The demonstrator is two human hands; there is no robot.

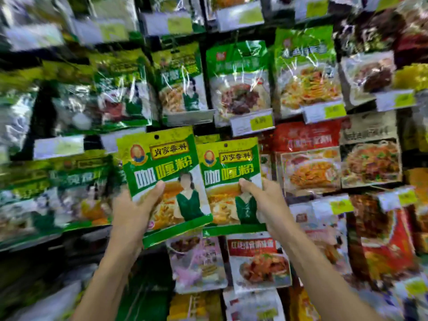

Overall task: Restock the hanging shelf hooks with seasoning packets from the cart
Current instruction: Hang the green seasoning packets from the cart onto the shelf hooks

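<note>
Text on left packet [159,167], right packet [231,172]: 肖家香料, 咖喱粉.

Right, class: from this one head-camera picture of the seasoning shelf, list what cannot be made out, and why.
All in the head view:
- Hooks: hidden behind the hanging packets.
- Cart: outside the frame.
- Green packets at left: print smeared by blur.
- Price tag: figures too blurred to read.
- Most fingers of the left hand and right hand: behind the left packet and right packet they hold.
</note>
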